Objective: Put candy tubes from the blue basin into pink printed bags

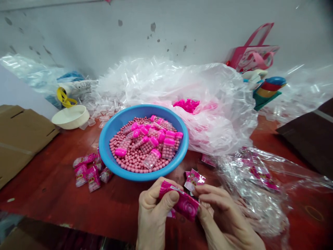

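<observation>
A pink printed packet point(185, 205) is held tilted above the table's front edge. My left hand point(156, 211) pinches its left end between thumb and fingers. At the other end my right hand point(223, 215) has its thumb against the packet's edge, its fingers curled close. What lies inside the packet is hidden. Beyond my hands stands a blue basin point(144, 176) of small pink balls. Clear bottles with bright pink caps point(152, 159), filled with the same balls, lie on top. Several filled pink packets point(93, 178) lie left of the basin, and flat pink wrappers point(194, 178) lie just past my right hand.
Crumpled clear plastic point(260, 198) covers the right side, with pink wrappers in it. Behind the basin are a large translucent bag point(218, 90) and loose clear bottles point(104, 107). A white dish point(70, 118), cardboard box point(23, 142) and dark box point(312, 139) flank the red table point(59, 205).
</observation>
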Demonstrator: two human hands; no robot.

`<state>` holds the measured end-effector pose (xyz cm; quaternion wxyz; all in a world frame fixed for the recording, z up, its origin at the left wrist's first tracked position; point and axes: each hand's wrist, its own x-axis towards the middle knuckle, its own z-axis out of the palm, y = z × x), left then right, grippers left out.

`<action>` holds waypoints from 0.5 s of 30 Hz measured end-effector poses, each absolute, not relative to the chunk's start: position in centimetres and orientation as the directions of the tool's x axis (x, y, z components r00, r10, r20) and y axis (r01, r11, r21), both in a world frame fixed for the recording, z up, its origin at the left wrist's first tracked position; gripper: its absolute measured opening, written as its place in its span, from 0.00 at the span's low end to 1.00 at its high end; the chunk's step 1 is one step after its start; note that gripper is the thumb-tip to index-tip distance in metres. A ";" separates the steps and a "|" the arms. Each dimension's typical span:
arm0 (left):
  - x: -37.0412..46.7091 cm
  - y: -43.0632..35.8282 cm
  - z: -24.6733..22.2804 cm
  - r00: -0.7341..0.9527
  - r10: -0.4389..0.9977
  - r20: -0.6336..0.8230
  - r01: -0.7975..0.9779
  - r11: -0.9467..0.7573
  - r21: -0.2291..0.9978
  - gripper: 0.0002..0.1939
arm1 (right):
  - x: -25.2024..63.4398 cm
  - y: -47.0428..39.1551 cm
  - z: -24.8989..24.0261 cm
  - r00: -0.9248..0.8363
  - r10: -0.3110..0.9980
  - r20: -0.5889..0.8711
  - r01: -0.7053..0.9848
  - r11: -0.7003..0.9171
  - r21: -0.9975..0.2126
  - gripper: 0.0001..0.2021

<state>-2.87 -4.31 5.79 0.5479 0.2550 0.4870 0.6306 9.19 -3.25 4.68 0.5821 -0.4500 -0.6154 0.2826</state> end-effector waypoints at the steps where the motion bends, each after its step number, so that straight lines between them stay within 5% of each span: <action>1: -2.8 -4.3 5.8 -0.285 0.933 -0.222 -0.456 0.073 0.887 0.07 | 9.0 -3.3 4.7 0.084 0.884 0.461 0.185 0.440 -0.879 0.08; 6: -3.0 -4.3 5.7 -0.386 0.887 -0.254 -0.492 0.035 0.870 0.04 | 8.6 -3.4 4.5 0.148 0.867 0.475 0.263 0.429 -0.864 0.06; 11: -3.3 -4.4 6.0 -0.363 0.913 -0.188 -0.423 0.019 0.906 0.10 | 8.1 -3.8 3.8 0.003 0.853 0.522 0.297 0.498 -0.815 0.06; 15: -3.6 -4.4 5.9 -0.307 0.938 -0.158 -0.464 -0.003 0.886 0.11 | 7.7 -3.7 3.5 0.146 0.844 0.516 0.282 0.464 -0.840 0.03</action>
